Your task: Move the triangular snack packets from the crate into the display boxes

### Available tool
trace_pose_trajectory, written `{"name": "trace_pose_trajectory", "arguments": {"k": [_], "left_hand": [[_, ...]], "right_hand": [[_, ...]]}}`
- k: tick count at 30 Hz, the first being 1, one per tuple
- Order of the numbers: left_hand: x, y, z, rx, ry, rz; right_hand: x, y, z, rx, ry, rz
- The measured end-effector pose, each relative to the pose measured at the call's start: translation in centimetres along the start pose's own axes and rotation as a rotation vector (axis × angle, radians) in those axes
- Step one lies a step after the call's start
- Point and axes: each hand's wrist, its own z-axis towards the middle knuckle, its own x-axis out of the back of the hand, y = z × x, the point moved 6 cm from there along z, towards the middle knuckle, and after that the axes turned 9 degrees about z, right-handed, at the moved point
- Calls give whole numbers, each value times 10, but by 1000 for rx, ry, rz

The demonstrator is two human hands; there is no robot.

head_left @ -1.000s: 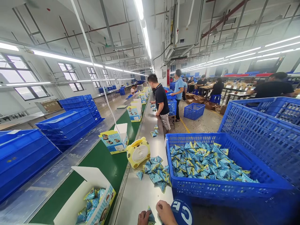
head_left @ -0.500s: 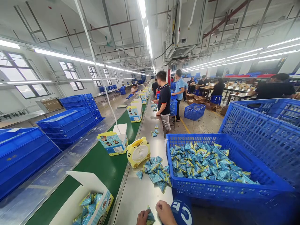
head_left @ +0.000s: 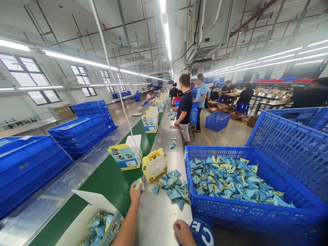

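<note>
My left hand (head_left: 135, 193) reaches forward over the edge of the green belt, closed on a small blue and yellow pyramid-shaped packet (head_left: 138, 183). A yellow tiger-faced fan-like device (head_left: 155, 165) stands just beyond it. My right hand (head_left: 182, 232) rests with curled fingers at the near edge of the metal table (head_left: 153, 218); no packet shows in it. Between the device and the blue crate lies a heap of the same packets (head_left: 175, 187). At the lower left, an open carton (head_left: 77, 222) on the belt holds several packets (head_left: 98, 227).
A large blue crate (head_left: 230, 205) full of packets stands at the right. Along the green belt (head_left: 102, 181) are more printed cartons (head_left: 125, 158). Stacked blue bins (head_left: 79, 136) line the left. A co-worker (head_left: 185, 106) stands farther along the table.
My left hand has moved forward and left, away from my right hand, carrying the packet from the near table edge to beside the belt. My right hand stays near the edge.
</note>
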Motion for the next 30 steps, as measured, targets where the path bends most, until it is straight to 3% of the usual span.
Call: {"name": "trace_pose_trajectory", "arguments": {"k": [3, 6, 10, 12, 14, 18, 23, 26, 30], "left_hand": [[-4, 57, 75, 26, 46, -218], [-3, 131, 146, 0, 81, -378], [4, 222, 217, 4, 84, -485], [9, 249, 240, 46, 83, -489], [14, 260, 255, 89, 88, -472], [20, 251, 263, 111, 110, -419], [10, 206, 243, 36, 120, -325], [-9, 156, 207, -14, 93, -203], [-42, 48, 117, -11, 60, 65]], "right_hand": [[-2, 0, 2, -6, -12, -3], [-4, 2, 7, -11, -16, -36], [-7, 5, 14, -16, -30, -21], [-7, 5, 16, -17, -32, 13], [-8, 3, 18, -34, -34, 47], [-11, -1, 18, -78, -48, 71], [-13, -4, 16, -88, -64, 81], [-10, -11, 13, -95, -76, 101], [-4, -22, 7, -92, -83, 132]]}}
